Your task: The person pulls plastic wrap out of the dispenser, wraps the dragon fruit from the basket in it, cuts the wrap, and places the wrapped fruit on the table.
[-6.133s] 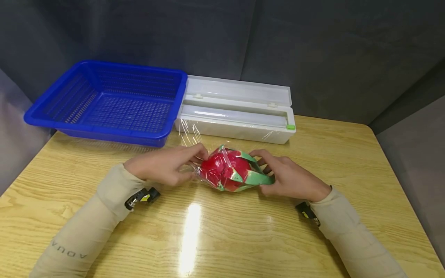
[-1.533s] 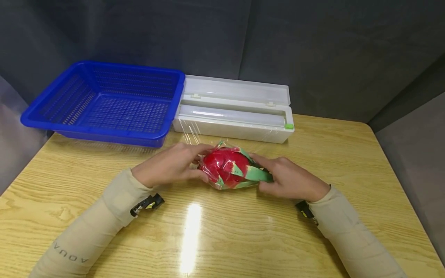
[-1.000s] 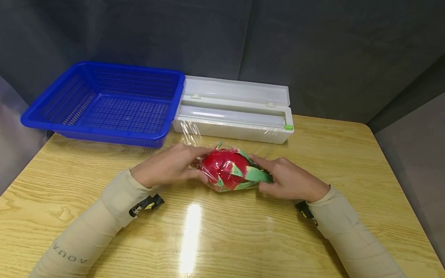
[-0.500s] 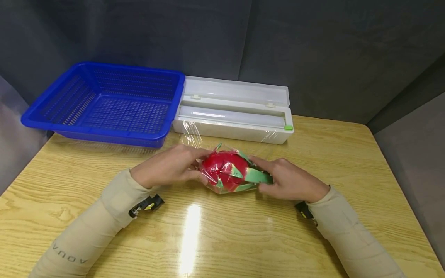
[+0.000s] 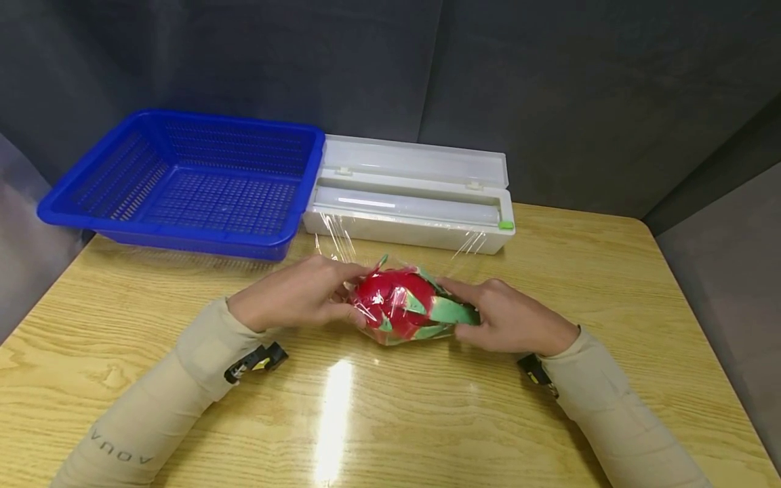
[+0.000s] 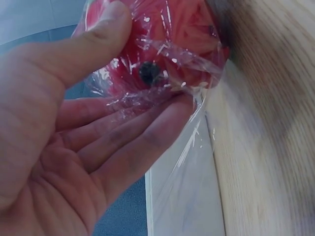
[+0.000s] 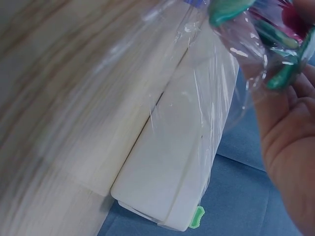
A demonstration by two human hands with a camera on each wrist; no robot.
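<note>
A red dragon fruit [image 5: 390, 298] with green leaf tips lies on its side between the hands, wrapped in shiny cling film [image 6: 187, 56]. My left hand [image 5: 302, 291] holds its rounded left end, thumb on top and fingers beneath, as the left wrist view shows. At the leafy right end, my right hand [image 5: 503, 315] grips the fruit through the film, thumb on the near side. From the fruit, a clear film sheet [image 7: 202, 103] runs back to the white cling film dispenser [image 5: 409, 234]. Its lid stands open, showing the film roll [image 5: 405, 203].
At the back left stands a blue plastic basket [image 5: 195, 234], its right rim against the dispenser. A green slider [image 5: 506, 225] sits at the dispenser's right end. A dark curtain [image 5: 549, 102] hangs behind the wooden table [image 5: 457, 420].
Since the earliest frame, my left fingers have moved from the film at the fruit's end to around the fruit. Over the last second the fruit has shifted slightly towards me, and both hands stay nearly still.
</note>
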